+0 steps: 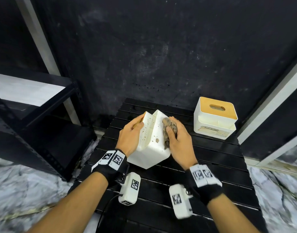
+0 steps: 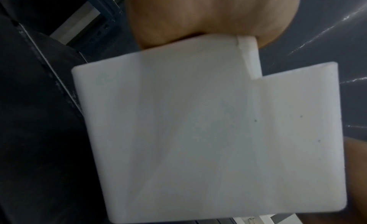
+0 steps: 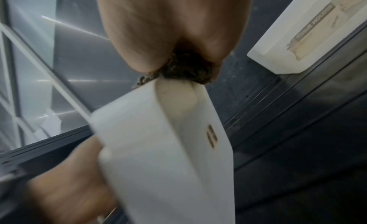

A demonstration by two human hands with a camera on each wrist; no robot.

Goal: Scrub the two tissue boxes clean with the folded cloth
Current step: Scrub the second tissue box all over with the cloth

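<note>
Black slatted table (image 1: 211, 157) carries both boxes. Rigid, smooth white plastic tissue box (image 1: 149, 148), tilted: your left hand (image 1: 131, 137) clasps its wood-lidded end; your right hand (image 1: 178, 142) clutches the soft brown folded cloth (image 1: 168, 130) against it.

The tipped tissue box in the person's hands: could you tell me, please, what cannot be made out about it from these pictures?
- Wooden lid of the tipped tissue box: head view, the left hand covers most of it.
- Face under the cloth: head view, hidden by the cloth and the right hand.
- Small brown mark: right wrist view, too blurred to read.
- Brown specks: cause unclear.
</note>
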